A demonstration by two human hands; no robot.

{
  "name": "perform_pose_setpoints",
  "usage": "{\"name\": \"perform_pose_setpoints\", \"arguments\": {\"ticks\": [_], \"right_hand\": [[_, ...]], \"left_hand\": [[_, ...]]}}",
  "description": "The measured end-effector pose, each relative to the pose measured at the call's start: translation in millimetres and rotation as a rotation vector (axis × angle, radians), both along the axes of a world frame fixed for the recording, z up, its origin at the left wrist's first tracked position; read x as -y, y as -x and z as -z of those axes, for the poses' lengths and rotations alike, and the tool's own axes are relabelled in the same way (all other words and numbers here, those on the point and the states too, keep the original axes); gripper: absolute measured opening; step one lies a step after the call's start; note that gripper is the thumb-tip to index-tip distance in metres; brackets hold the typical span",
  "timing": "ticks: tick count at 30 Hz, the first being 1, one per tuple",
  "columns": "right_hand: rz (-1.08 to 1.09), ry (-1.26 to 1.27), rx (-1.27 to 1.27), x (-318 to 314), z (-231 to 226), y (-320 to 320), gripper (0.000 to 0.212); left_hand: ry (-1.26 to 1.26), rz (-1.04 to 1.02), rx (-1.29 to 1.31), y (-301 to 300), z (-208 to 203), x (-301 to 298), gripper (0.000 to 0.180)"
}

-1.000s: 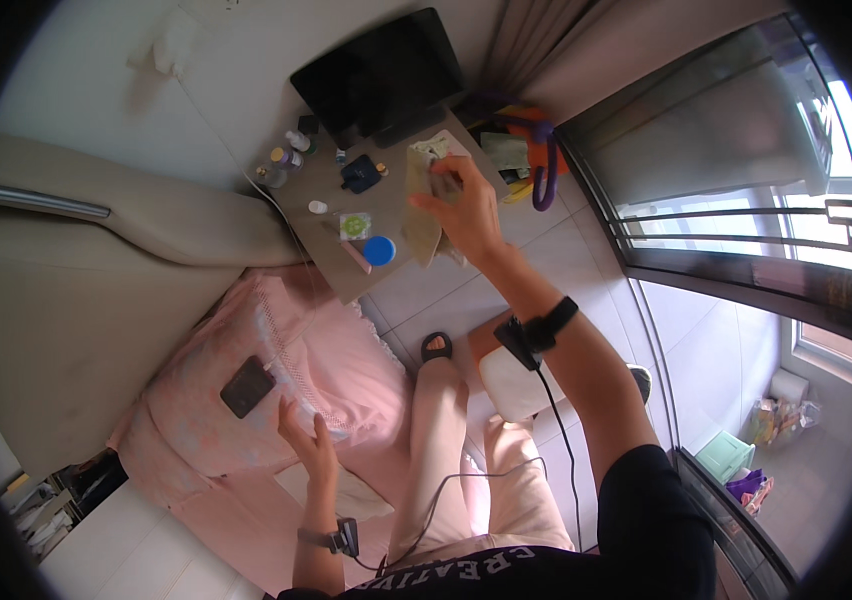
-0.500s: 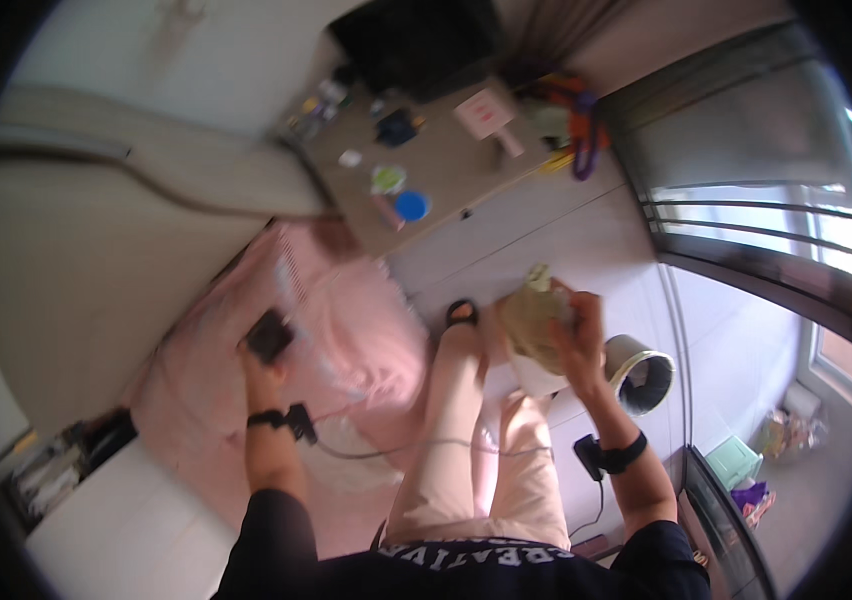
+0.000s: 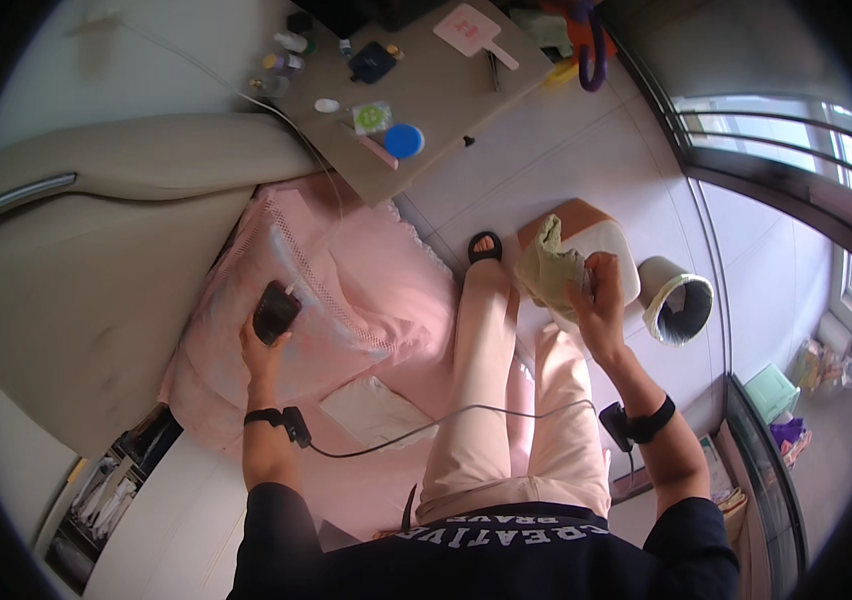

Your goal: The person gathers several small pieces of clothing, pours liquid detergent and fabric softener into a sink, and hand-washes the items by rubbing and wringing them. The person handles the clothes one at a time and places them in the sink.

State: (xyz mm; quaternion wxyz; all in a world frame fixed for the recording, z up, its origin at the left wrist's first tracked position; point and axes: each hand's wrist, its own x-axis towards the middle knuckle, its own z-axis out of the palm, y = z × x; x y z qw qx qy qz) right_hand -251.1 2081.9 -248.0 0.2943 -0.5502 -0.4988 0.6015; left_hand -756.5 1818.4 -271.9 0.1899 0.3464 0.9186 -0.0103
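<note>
My left hand (image 3: 260,352) grips a small black rectangular device (image 3: 276,314) with rounded corners, a short white piece sticking out at its upper right. Hand and device are over the pink bedding (image 3: 346,265); its exact kind I cannot make out. On the right, my right hand (image 3: 601,310) pinches a soft pale green cloth (image 3: 548,268), which hangs bunched from the fingers. Below the cloth stands a brown and white stool (image 3: 611,238), partly hidden by it. Both wrists wear black straps with small boxes, and a cable (image 3: 466,408) crosses over my legs.
Right of the stool stands a lined waste bin (image 3: 661,275). Ahead, a table (image 3: 436,95) carries a blue round lid (image 3: 404,141), a pink paddle-shaped fan (image 3: 471,32) and several small bottles. A padded headboard (image 3: 96,290) is at left, a glass sliding door (image 3: 766,460) at right.
The view has shifted, so the table sits higher in it. My right hand has moved the green cloth slightly, uncovering more of the stool. My left hand still holds the black device.
</note>
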Motion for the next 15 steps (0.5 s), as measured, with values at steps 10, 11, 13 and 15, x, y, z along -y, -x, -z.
{"name": "perform_pose_setpoints", "arguments": {"ticks": [10,11,13,15], "right_hand": [[0.006,0.006,0.053,15.5,14.5,-18.0,0.031],[0.001,0.000,0.050,17.1,15.9,-18.9,0.031],[0.020,0.022,0.029,20.8,18.2,-21.3,0.030],[0.007,0.031,0.052,24.3,19.9,-25.3,0.030]], "left_hand": [[0.079,0.237,-0.009,5.3,-15.8,-17.5,0.081],[0.079,0.256,0.000,5.6,-15.7,-18.2,0.081],[0.116,0.275,-0.018,8.1,-13.9,-19.9,0.080],[0.143,0.316,-0.023,11.1,-11.5,-20.7,0.079]]}}
